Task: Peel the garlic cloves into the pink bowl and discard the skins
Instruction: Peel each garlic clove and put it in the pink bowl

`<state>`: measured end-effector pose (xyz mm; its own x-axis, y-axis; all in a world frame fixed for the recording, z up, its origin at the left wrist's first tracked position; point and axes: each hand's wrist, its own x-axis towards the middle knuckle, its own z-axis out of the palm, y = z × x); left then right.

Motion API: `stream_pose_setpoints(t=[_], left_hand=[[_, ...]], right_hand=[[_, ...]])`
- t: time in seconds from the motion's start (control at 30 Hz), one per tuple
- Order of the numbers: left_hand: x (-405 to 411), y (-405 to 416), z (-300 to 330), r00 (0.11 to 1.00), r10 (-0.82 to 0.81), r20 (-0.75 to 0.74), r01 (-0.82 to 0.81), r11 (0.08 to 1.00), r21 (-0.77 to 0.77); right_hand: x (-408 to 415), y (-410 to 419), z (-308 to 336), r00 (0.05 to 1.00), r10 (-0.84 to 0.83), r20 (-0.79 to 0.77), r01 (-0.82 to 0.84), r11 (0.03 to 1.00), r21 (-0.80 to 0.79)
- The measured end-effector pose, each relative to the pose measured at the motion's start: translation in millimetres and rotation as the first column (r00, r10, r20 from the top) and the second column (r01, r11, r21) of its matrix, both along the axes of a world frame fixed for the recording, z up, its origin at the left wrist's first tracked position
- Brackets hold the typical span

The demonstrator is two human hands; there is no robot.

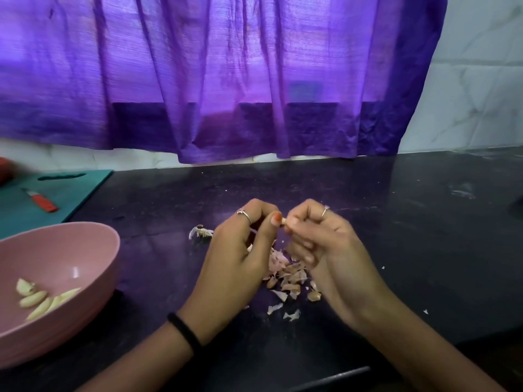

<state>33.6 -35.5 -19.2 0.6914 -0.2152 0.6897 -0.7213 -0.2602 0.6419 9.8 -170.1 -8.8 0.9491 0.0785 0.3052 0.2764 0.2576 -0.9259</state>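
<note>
Both forearms are bare, no sleeves in view; the left hand (240, 250) wears a thin silver ring with a small stone, and its thumbnail is painted orange-red; a black band circles the left wrist; the right hand (319, 239) wears a similar thin ring.

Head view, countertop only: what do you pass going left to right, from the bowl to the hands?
Pink bowl with peeled garlic cloves → stray skin scrap → left hand → garlic clove pinched between both hands, above the pile of skins → right hand.
</note>
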Motion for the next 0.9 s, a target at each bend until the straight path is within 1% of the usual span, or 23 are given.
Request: stream_pose_setpoints(t=[0.03, 0.07, 0.1, 0.17, 0.23, 0.3, 0.53, 0.8, 0.9], left_hand=[[-1, 0, 0, 0.998, -0.038, -0.054, 0.036, 0.999, -0.04], [-1, 0, 1, 0.993, -0.073, -0.094, 0.065, 0.994, -0.083], [-2, 0, 0, 0.985, -0.107, -0.132, 0.091, 0.988, -0.127], [-2, -1, 0, 0.967, -0.162, -0.196, 0.123, 0.973, -0.197], [-2, -1, -1, 0.958, -0.182, -0.222, 0.131, 0.966, -0.225], [0, -1, -3, 0.959, -0.179, -0.22, 0.128, 0.965, -0.229], [4, 1, -6, 0.958, -0.17, -0.232, 0.117, 0.967, -0.226], [4, 3, -6, 0.951, -0.154, -0.268, 0.091, 0.968, -0.234], [3, 3, -6, 0.948, -0.157, -0.278, 0.095, 0.97, -0.225]], right_hand=[[0, -3, 0, 0.987, -0.078, 0.144, 0.104, 0.978, -0.182], [0, -5, 0, 0.95, -0.118, 0.289, 0.213, 0.923, -0.322], [2, -8, -1, 0.903, -0.13, 0.41, 0.31, 0.858, -0.41], [5, -12, -5, 0.804, -0.153, 0.575, 0.477, 0.743, -0.469], [9, -14, -10, 0.731, -0.212, 0.649, 0.597, 0.659, -0.457], [11, -16, -12, 0.707, -0.259, 0.659, 0.644, 0.622, -0.446], [12, -14, -14, 0.77, -0.294, 0.566, 0.577, 0.698, -0.423], [10, -13, -12, 0.784, -0.303, 0.542, 0.578, 0.674, -0.46], [9, -10, -12, 0.786, -0.3, 0.54, 0.571, 0.687, -0.45]])
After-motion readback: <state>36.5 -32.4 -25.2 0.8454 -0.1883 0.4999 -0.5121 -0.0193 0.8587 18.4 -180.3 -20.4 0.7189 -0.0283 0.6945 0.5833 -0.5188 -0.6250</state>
